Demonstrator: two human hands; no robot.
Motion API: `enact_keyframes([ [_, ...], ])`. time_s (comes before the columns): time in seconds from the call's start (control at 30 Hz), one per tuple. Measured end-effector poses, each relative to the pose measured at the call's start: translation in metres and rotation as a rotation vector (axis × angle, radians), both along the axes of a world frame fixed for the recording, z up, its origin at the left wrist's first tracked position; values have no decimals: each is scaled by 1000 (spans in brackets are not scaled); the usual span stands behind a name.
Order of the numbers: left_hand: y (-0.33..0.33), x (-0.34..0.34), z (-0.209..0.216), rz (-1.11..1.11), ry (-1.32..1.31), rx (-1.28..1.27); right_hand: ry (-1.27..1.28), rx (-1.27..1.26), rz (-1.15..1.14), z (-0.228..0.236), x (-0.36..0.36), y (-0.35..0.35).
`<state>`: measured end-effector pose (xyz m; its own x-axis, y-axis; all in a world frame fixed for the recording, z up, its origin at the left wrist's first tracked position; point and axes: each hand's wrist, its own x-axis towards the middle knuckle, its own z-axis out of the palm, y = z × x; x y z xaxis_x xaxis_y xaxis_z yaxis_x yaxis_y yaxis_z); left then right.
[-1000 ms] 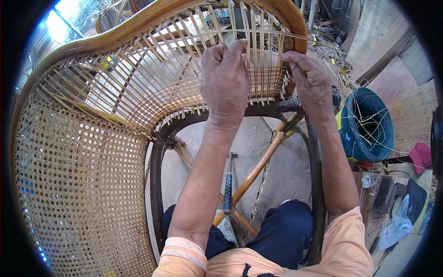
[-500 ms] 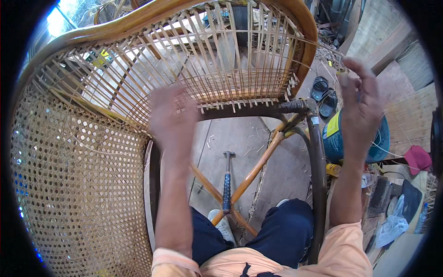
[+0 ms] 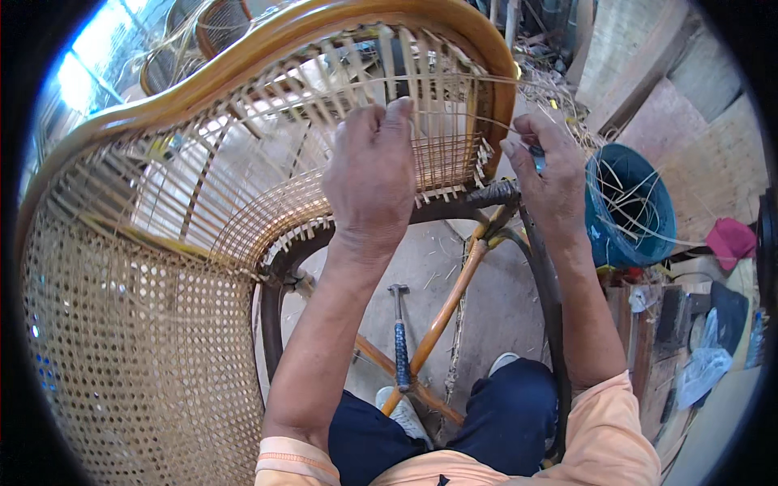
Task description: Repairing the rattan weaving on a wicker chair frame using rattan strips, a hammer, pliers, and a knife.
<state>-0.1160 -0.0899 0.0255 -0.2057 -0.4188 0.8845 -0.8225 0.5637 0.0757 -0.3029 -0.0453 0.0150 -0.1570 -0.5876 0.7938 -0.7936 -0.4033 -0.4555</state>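
Observation:
The chair (image 3: 478, 36) has a curved, varnished rattan frame with partly woven cane in its opening. Long upright strands cross finer strands (image 3: 438, 158), packed densely along the lower edge. My left hand (image 3: 371, 182) is closed in front of the uprights, thumb pressed against the fingers; what it grips is hidden. Just past the frame's right edge, my right hand (image 3: 553, 182) pinches a thin cane strand (image 3: 490, 124) between thumb and forefinger. That strand runs leftward across the frame toward the weaving. Finished open-hole cane mesh (image 3: 146, 348) covers the chair's left side.
A hammer (image 3: 400, 340) with a dark wrapped handle lies below, by crossed rattan legs (image 3: 450, 300). A teal bucket (image 3: 630, 206) with loose cane strands stands at right, near a pink cloth item (image 3: 731, 243) and a clear plastic bag (image 3: 703, 374). Cane scraps litter the floor.
My left hand has moved right across the weaving. My right hand has come leftward to the frame's edge. The view has shifted, showing more of the bucket's inside.

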Motion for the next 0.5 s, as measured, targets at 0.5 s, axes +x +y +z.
enact_keyframes([
  [0.5,3,19,12,49,-79,8,188,-80,-97,-16,-9,-20],
])
